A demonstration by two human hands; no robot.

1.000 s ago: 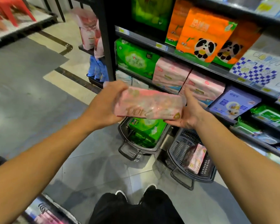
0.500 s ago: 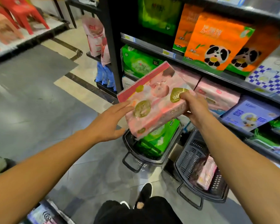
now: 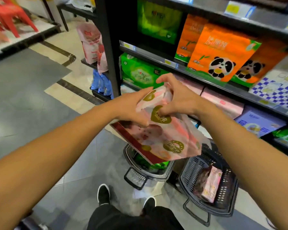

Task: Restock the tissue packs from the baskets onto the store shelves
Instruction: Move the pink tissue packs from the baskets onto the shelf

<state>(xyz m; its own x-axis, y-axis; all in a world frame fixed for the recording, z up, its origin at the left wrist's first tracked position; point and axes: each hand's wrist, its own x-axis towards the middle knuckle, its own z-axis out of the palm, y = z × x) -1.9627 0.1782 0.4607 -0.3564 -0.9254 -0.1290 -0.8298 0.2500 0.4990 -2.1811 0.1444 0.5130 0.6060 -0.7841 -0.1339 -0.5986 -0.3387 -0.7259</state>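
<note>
From the head camera, we are looking down at a large pink plastic-wrapped tissue pack with gold heart emblems (image 3: 161, 135), which we are holding tilted in mid-air above the baskets and just in front of the shelves. Our left hand (image 3: 133, 110) is grasping the pack's far left edge, its fingers curled round the wrapper, while our right hand (image 3: 176, 100) is pinching the gathered plastic at the pack's far end, fingers bent into the film. Below the pack, a dark grey plastic shopping basket (image 3: 136, 176) is sitting on the grey tiled floor (image 3: 40, 113), with green packs partly showing inside it under the held pack. To its right, a second black plastic basket (image 3: 226, 196) is holding a smaller pink tissue pack (image 3: 208, 185) standing on its edge. On the far side, the black metal store shelves (image 3: 181, 67) are carrying green tissue packs (image 3: 140, 72) on the left, orange panda-printed packs (image 3: 219, 53) one shelf above, and pale pink packs (image 3: 223, 102) to the right of our hands. Our black shoes with white soles (image 3: 103, 193) are standing near the baskets. Red plastic chairs (image 3: 7, 15) are showing at the far left.
</note>
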